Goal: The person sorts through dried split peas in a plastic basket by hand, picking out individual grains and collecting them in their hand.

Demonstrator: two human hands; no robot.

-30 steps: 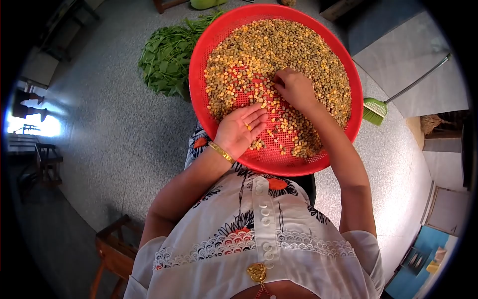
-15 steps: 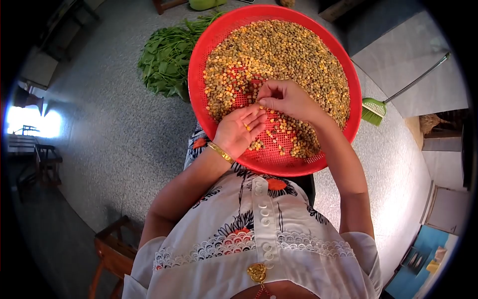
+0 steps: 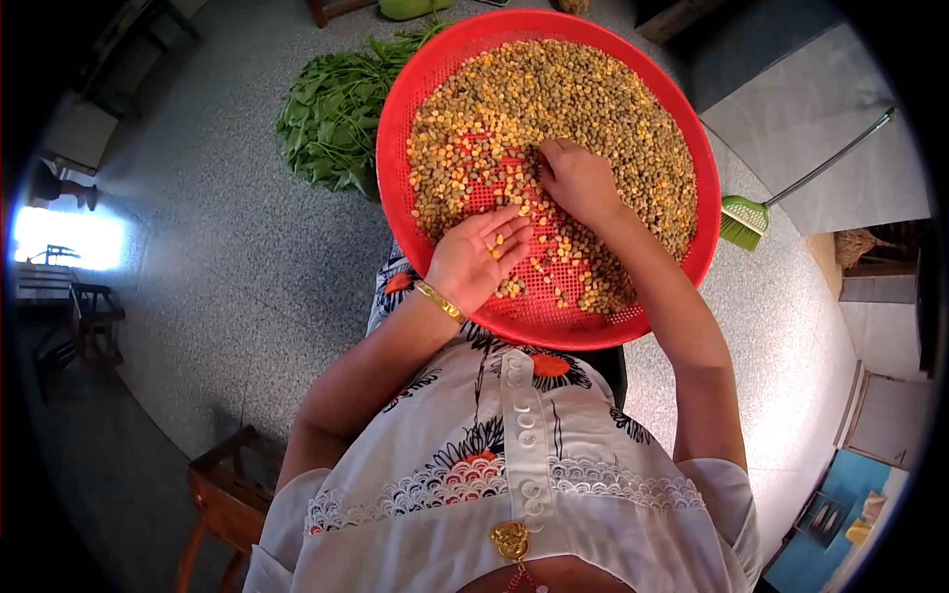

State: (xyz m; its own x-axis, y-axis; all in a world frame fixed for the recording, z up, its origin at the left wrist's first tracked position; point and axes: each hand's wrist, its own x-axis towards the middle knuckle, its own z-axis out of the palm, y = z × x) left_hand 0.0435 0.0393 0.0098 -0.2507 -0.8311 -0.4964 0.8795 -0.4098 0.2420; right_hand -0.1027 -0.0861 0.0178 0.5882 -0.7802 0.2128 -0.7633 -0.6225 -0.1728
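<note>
A round red plastic sieve [image 3: 393,148] with a mesh bottom rests over the lap. Greenish-brown and yellow dried peas or similar pulses [image 3: 603,109] cover much of it, thickest at the back and right. My left hand [image 3: 476,255] lies palm up over the sieve's front left, fingers stretched out, with a few yellow pieces on the palm and fingers. Farther in, my right hand [image 3: 581,184] reaches down at the edge of the thick layer, fingers curled together. Its fingertips touch the pulses; whatever is between them is hidden.
Leafy green stems [image 3: 331,119] lie on the speckled floor [image 3: 237,217] left of the sieve. A green brush with a long handle [image 3: 743,221] leans to the right. A wooden chair [image 3: 232,499] stands at the lower left, and a green object [image 3: 410,8] is at the top.
My right hand has moved from beside the left fingertips, away and slightly right, down to the pulses. My left hand stays nearly in place, palm up.
</note>
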